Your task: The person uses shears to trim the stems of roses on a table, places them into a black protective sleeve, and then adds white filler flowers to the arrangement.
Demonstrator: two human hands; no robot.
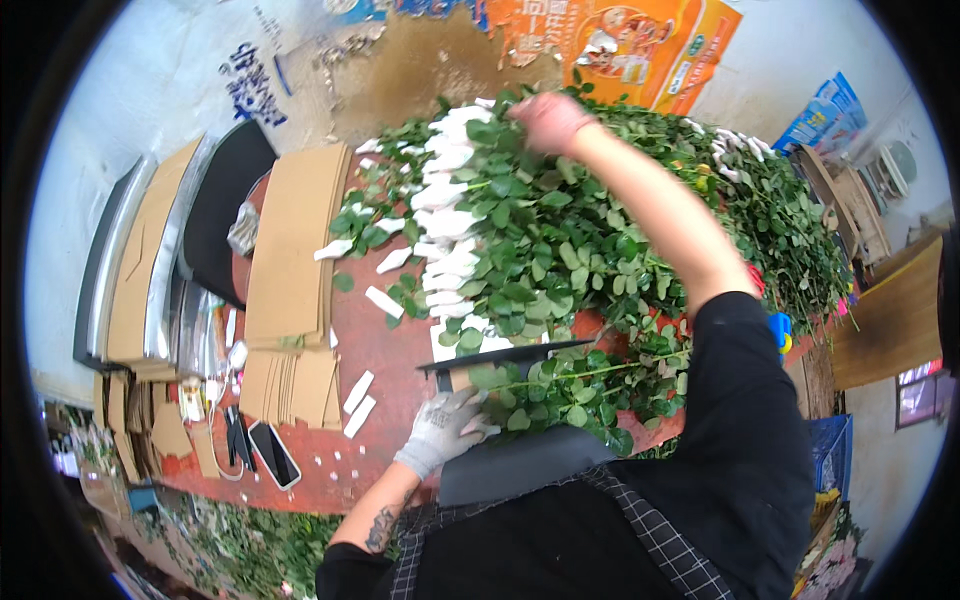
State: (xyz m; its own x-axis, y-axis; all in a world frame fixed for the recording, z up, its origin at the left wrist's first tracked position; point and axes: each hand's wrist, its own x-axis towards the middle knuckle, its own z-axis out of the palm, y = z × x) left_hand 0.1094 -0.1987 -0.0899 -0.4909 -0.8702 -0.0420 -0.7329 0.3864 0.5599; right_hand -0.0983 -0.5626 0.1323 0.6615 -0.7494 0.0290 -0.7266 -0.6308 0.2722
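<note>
My left hand (pixel 442 429), in a pale grey work glove, rests by the table's near edge at the base end of leafy rose stems (pixel 577 382); whether it grips one is unclear. Beneath and beside these stems lies a black folded sheet (pixel 525 465), its far flap (pixel 502 356) raised. My right hand (pixel 551 124), in a pinkish glove and blurred, reaches to the far side of a large heap of green rose stems (pixel 570 247). Its fingers are partly among the leaves, so its hold is hidden. White sleeves (pixel 446 221) line up along the heap's left side.
Flat cardboard sheets (pixel 292 247) and smaller cardboard pieces (pixel 292 386) are stacked on the red table (pixel 322 469). Near them lie a smartphone (pixel 275 454), a white cable (pixel 217 442) and loose white sleeves (pixel 360 416). A blue crate (pixel 829 457) stands at the right.
</note>
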